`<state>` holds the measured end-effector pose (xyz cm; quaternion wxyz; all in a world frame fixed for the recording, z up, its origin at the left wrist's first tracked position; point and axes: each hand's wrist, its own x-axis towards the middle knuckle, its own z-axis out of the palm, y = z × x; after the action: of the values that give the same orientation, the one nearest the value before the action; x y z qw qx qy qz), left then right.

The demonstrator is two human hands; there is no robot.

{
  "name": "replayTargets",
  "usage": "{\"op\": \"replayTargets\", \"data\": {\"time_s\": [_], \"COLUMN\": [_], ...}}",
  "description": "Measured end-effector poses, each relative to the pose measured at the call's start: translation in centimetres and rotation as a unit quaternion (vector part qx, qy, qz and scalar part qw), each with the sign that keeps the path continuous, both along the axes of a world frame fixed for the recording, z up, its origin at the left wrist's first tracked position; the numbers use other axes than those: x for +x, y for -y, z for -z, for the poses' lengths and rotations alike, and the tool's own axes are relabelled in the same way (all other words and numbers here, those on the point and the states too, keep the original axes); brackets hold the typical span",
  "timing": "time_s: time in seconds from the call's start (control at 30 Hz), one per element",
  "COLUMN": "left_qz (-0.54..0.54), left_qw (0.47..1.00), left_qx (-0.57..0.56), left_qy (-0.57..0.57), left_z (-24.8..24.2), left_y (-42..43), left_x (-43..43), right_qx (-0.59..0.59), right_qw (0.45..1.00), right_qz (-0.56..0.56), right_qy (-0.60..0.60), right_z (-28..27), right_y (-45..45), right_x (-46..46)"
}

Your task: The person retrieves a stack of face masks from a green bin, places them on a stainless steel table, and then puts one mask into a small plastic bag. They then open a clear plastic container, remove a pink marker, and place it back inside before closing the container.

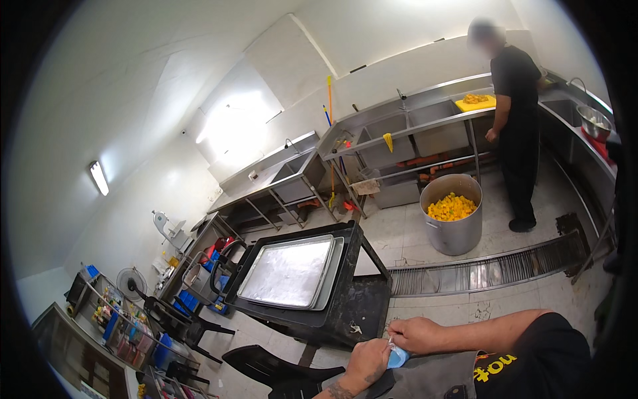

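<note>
At the bottom of the head view, my left hand (370, 360) and my right hand (416, 335) meet in front of a grey apron. Both pinch the gathered top of a small clear plastic bag (397, 355) with something light blue inside. The fingers partly hide the bag's neck. A black utility cart (349, 309) stands just beyond my hands, with metal sheet pans (289, 272) stacked on its top. Farther off on the floor, a large metal stockpot (453, 237) holds chopped yellow-orange pieces (451, 207).
A co-worker in black (516, 114) stands at the steel sinks (438, 124), near a yellow cutting board (476, 105). A floor drain grate (478, 274) runs past the stockpot. A black plastic chair (269, 369) sits close by my left. Shelves, a fan (131, 283) and a slicer (172, 232) line the far left.
</note>
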<state>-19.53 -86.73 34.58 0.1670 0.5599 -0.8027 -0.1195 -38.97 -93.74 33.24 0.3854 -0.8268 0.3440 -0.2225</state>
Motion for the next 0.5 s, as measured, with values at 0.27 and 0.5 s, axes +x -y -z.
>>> {"op": "replayTargets", "data": {"time_s": [0.27, 0.5], "left_qz": [0.048, 0.074], "left_qw": [0.984, 0.965], "left_qx": [-0.173, -0.248], "left_qy": [0.016, -0.034], "left_z": [1.0, 1.7], "left_y": [0.0, 0.4], "left_x": [0.5, 0.3], "right_qx": [0.07, 0.118], "right_qw": [0.997, 0.992], "right_qz": [-0.015, -0.036], "right_qy": [0.02, 0.009], "right_z": [0.6, 1.7], "right_y": [1.1, 2.1], "right_x": [0.4, 0.5]}}
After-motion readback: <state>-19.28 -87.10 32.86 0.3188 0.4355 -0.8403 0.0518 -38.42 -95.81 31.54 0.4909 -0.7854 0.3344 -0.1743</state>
